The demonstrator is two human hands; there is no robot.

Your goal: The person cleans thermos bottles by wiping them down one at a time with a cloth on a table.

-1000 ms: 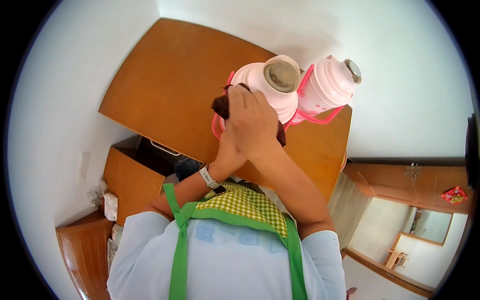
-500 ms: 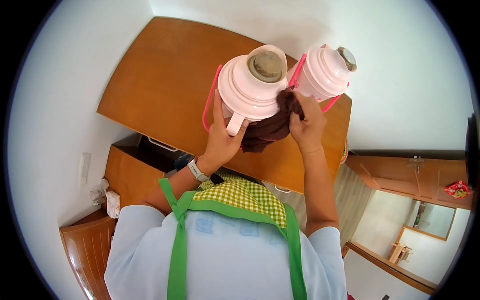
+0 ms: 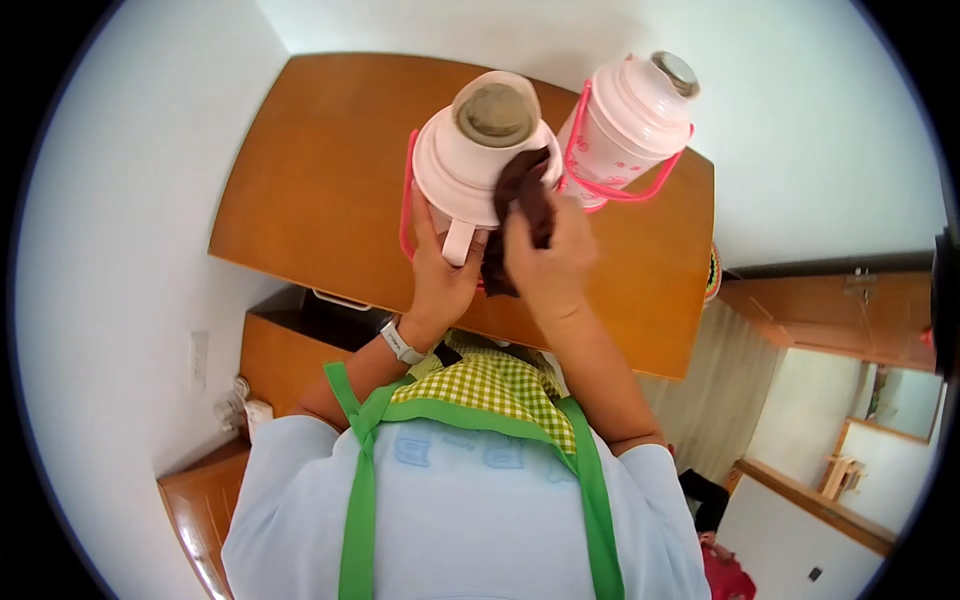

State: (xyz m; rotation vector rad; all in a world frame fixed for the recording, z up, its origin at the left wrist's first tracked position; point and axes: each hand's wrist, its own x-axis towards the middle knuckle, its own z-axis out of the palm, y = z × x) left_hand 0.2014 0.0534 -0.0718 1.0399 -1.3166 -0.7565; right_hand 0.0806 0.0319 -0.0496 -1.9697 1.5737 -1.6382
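One farther flask [image 3: 635,115] beyond the dark cloth [image 3: 522,185] in right hand [image 3: 556,255], left hand [image 3: 445,290] seemingly around nearer flask [image 3: 458,170].

One head-worn, wide view looks forward and steeply down, its round field ringed in black. Nearest to it, at six o'clock, is the pale blue fabric shirt [image 3: 450,530]; a little farther off, close to the dial's centre, are the bare left hand [image 3: 443,290] and bare right hand [image 3: 553,262]. The brown, curved-edged wooden tabletop [image 3: 320,160] is seen from above toward eleven, and the brown panelled wooden door [image 3: 825,318] stands well away at three.
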